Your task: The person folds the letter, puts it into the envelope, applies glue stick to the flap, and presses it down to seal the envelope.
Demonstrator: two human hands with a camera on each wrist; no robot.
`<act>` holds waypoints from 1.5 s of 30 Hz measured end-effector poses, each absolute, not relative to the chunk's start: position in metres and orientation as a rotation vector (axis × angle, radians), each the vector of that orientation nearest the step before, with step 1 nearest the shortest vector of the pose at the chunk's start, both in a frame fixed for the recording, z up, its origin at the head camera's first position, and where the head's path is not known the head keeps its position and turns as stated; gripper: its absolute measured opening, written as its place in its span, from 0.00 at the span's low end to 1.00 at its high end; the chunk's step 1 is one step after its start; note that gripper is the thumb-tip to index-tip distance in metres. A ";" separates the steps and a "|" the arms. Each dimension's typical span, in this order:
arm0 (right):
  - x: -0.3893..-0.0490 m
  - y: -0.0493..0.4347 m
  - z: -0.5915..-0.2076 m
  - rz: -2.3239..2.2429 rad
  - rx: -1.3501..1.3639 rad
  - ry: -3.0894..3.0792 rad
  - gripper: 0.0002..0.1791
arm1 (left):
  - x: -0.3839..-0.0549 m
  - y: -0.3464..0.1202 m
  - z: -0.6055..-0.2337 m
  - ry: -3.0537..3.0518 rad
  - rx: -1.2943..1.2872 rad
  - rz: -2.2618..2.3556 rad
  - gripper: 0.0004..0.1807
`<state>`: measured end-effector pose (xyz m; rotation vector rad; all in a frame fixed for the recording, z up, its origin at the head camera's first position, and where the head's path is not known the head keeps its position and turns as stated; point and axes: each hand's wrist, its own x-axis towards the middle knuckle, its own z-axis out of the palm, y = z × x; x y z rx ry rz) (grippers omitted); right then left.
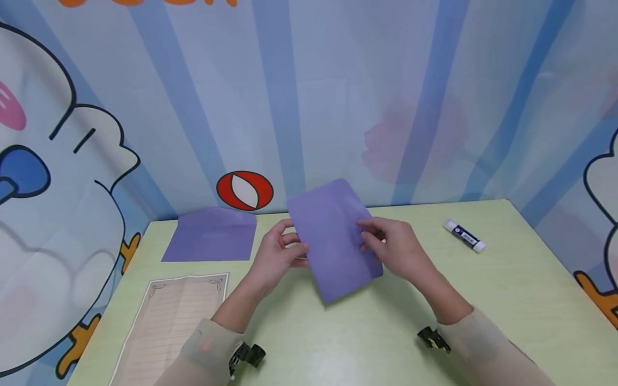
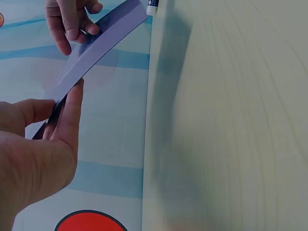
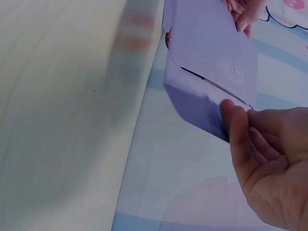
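Note:
A purple envelope [image 1: 333,241] is held up tilted above the table between both hands. My left hand [image 1: 277,249] grips its left edge, thumb on the near face and fingers behind, as the left wrist view also shows. At the opposite edge, my right hand [image 1: 393,246] pinches the envelope by its flap side. The right wrist view shows the flap [image 3: 197,103] bent along a fold, with a dark slit at the envelope's mouth beside the right fingertips [image 3: 228,108].
Another purple envelope [image 1: 210,241] lies at the table's back left, its flap up toward the wall. In front of it is a lined sheet of letter paper [image 1: 169,321] with ornate corners. A glue stick [image 1: 464,236] lies at the right. A cartoon backdrop [image 1: 323,107] rises behind the table.

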<state>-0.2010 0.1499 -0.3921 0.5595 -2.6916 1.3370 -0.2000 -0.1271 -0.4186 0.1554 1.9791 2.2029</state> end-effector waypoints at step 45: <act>-0.197 0.196 -0.424 1.949 0.188 -2.791 0.25 | -0.187 -0.148 -0.432 2.414 -0.201 1.986 0.26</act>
